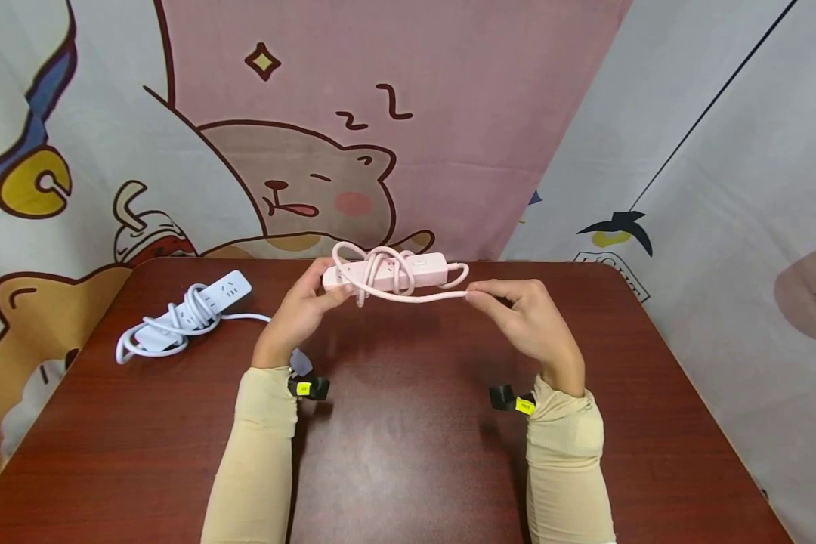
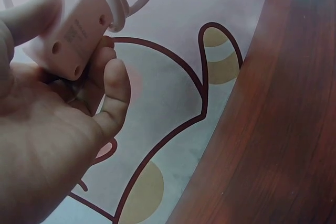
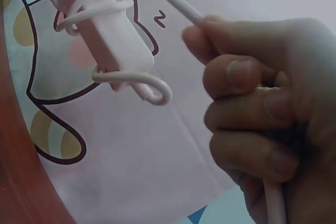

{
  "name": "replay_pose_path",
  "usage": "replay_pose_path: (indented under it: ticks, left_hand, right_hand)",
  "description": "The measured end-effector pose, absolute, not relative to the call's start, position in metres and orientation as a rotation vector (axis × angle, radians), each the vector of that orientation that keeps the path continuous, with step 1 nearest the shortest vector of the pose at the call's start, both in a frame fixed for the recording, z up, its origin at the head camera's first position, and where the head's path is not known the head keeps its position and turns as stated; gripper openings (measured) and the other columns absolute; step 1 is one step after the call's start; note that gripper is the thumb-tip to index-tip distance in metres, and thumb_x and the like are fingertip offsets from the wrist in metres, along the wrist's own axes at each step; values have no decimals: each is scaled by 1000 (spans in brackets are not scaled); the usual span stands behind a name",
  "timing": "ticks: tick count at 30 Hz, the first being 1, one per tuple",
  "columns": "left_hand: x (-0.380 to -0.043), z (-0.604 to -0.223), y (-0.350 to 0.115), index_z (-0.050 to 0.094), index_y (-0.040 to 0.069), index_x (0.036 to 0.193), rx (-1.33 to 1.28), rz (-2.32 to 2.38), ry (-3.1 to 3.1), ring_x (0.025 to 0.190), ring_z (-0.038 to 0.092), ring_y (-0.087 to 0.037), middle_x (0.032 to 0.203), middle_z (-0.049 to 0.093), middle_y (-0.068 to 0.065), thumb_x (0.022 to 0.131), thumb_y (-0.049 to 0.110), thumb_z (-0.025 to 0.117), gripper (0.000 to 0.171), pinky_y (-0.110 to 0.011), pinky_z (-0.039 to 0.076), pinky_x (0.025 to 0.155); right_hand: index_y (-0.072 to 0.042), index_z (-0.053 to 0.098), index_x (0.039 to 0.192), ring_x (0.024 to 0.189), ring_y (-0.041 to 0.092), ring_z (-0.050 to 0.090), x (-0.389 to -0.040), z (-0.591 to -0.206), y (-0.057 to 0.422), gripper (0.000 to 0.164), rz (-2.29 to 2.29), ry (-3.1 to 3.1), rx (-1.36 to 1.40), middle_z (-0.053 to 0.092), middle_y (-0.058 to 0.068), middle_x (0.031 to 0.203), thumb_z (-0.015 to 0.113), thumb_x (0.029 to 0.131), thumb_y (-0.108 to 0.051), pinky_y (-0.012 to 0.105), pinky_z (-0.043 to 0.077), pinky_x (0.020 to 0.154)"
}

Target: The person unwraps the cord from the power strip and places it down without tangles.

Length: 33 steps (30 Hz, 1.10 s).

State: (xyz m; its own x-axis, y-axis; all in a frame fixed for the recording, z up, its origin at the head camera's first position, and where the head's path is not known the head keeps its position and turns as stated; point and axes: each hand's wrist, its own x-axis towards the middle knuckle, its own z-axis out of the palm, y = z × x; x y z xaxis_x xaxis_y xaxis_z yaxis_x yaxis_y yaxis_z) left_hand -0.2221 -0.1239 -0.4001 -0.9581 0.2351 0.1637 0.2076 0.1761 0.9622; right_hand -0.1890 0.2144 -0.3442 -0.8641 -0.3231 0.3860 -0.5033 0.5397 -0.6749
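Note:
A pink power strip (image 1: 418,273), its cord looped round its body, is raised above the far part of the table. My left hand (image 1: 295,317) grips its left end between thumb and fingers; that end face with its small holes shows in the left wrist view. My right hand (image 1: 527,321) pinches the pink cord (image 1: 418,299) between thumb and forefinger, to the right of the strip. In the right wrist view the other fingers are curled, and a length of cord (image 3: 274,203) comes out below them. A short cord loop (image 3: 157,90) stands at the strip's right end.
On the table's left side lies a white power strip (image 1: 227,291) wrapped in its white cord (image 1: 197,310). That cord runs behind my left hand, near a pale grey piece (image 1: 301,363) at the wrist. A patterned curtain (image 1: 476,113) hangs behind the brown table (image 1: 408,453).

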Motion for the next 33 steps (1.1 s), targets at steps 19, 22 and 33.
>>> replay_pose_path:
  ticks: [19,22,33]
  left_hand:
    - [-219,-399,-126,54,18,138,561,1854,2306,113,53,-19,124,58,-1,97,17,67,43,-30,48,92]
    - [-220,-399,-127,57,16,136,594,1867,2285,118,53,-18,129,59,0,97,16,67,40,-30,47,97]
    - [-217,-397,-128,60,10,131,645,1958,2143,120,53,-19,129,61,-1,96,13,65,35,-29,48,99]
  right_hand:
    - [-5,80,94,57,1,53,-198,-347,216,24,1299,-2299,245,61,-17,64,69,99,-25,16,45,56]
    - [-6,81,94,55,-2,54,-201,-350,219,24,1214,-2313,200,69,-7,69,69,98,-27,16,43,55]
    - [-9,82,103,47,6,45,-215,-373,222,26,959,-2497,71,72,8,66,68,98,-31,25,37,50]
